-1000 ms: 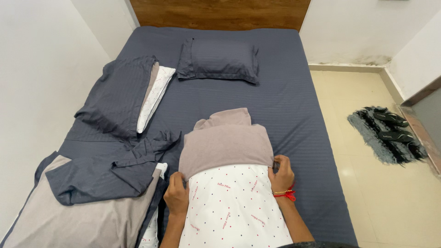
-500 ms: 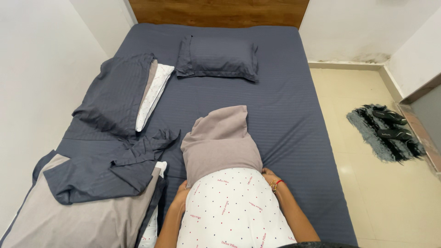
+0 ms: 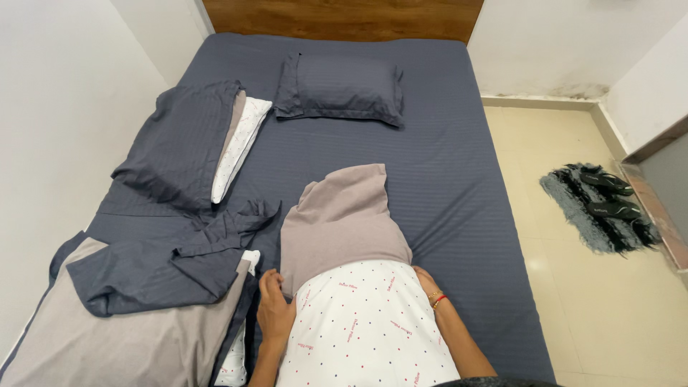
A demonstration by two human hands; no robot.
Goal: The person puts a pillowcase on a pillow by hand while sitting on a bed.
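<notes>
Dark blue bed sheet (image 3: 444, 165) covers the mattress. White dotted pillow (image 3: 365, 326) lies at the near edge, far half inside the grey pillowcase (image 3: 340, 218). Left hand (image 3: 274, 309) rests loosely open beside the pillow. Right hand (image 3: 424, 278) is mostly hidden; grip indeterminate.

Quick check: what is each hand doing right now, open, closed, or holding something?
Left hand: open, resting against the side of the white dotted pillow.
Right hand: mostly hidden behind the pillow and grey cover; grip cannot be told.
</notes>
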